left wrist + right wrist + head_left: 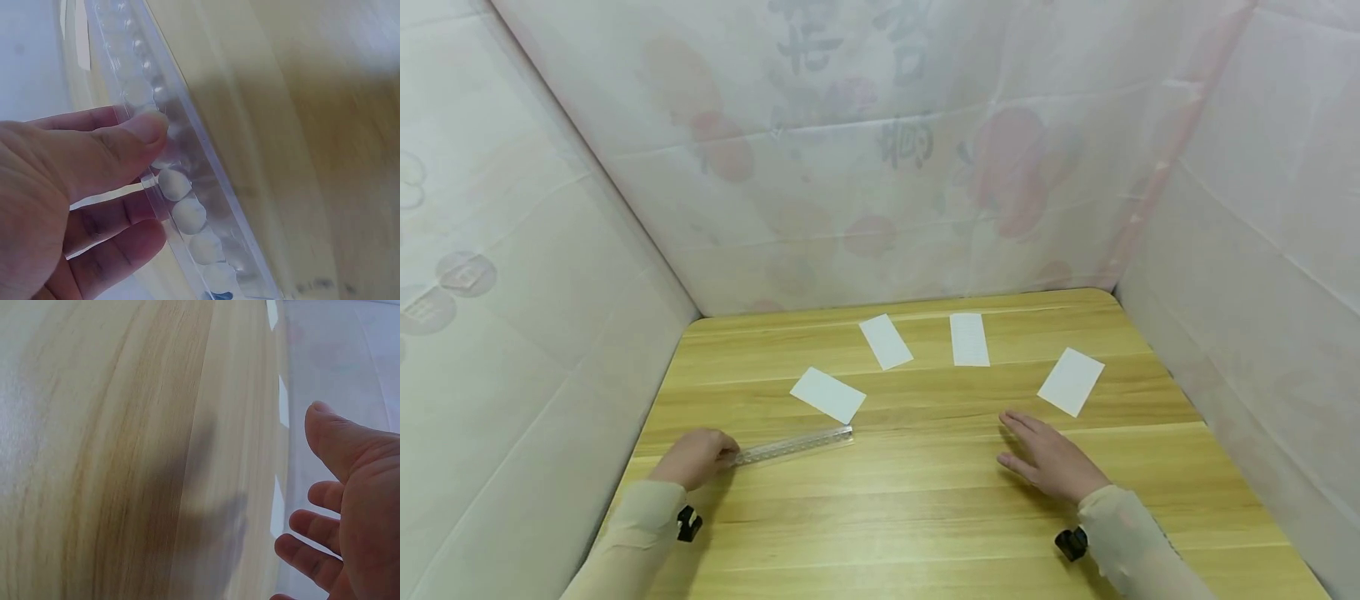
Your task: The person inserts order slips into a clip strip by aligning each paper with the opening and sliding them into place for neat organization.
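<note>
My left hand [696, 458] pinches a long clear plastic strip [793, 447] near its left end, thumb on one face and fingers behind it. Close up in the left wrist view, the strip [206, 247] has a row of round, whitish bumps or pockets and a flat see-through edge. Its far end reaches close to a white card [828, 395] on the table. On the other side, my right hand [1056, 460] hovers over the wood with fingers extended and thumb apart, holding nothing. Its nearest thing is another white card [1071, 382].
Two more white cards, one tilted [886, 342] and one nearly upright [970, 340], lie toward the back of the wooden table [880, 517]. Pale printed fabric walls [880, 208] enclose the table at the back and both sides. Each wrist carries a small black mount [1071, 544].
</note>
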A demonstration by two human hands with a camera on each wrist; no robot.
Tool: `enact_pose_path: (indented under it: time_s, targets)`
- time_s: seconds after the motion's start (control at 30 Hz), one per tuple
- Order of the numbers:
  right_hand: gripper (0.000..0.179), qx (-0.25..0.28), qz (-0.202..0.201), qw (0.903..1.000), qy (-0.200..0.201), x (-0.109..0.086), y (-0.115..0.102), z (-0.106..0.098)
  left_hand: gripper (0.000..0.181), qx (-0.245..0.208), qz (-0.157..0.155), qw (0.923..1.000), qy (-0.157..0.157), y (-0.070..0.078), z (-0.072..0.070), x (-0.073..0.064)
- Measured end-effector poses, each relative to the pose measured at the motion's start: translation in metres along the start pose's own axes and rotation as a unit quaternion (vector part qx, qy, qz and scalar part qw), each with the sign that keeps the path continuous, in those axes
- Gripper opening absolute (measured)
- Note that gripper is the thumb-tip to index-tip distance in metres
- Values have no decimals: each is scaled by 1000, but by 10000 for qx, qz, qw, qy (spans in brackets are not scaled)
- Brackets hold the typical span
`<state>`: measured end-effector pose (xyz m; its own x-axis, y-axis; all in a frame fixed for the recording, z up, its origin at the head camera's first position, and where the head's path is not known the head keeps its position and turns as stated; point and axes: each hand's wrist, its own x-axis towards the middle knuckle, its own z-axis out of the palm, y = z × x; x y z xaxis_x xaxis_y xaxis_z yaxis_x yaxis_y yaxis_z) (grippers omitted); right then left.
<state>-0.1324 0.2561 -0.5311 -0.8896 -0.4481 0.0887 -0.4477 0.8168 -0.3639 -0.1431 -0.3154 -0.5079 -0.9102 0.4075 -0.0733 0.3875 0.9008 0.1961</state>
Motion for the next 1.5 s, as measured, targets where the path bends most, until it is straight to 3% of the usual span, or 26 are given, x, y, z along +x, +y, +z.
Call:
enact_pose_path:
  time_s: [0.3, 0.63, 0.8, 0.93, 1.03, 1.13, 1.27, 1.37, 1.5]
  targets:
    - [68, 7, 78, 10000, -31, -2, -1, -1, 7, 302, 552, 9980, 102, 23, 6, 23]
    - [68, 116, 162, 9997, -118, -1, 0, 1, 9, 273, 1009, 9945, 61, 46, 9, 43]
    - [68, 532, 467, 9972, -246, 8, -1, 6, 11, 238, 1057, 9940, 171, 61, 14, 52]
    - [65, 1062, 728, 9912, -321, 26, -10, 8, 14, -38, 991, 9947, 278, 71, 19, 59]
    - [60, 1371, 846, 9864, -339, 41, -19, 10, 20, -430, 645, 9964, 336, 77, 20, 61]
    - [55, 1498, 909, 9840, -319, 55, -26, 15, 25, -908, -80, 9941, 590, 77, 20, 58]
    - [47, 1582, 1230, 9794, -267, 69, -35, 24, 25, -1310, -1328, 9764, 1087, 67, 18, 47]
    - [35, 1572, 1485, 9758, -332, 76, -43, 30, 29, -1467, -2063, 9609, 1125, 59, 18, 35]
    - [43, 1459, 1629, 9743, -544, 84, -53, 38, 34, -1611, -2440, 9524, 861, 53, 20, 25]
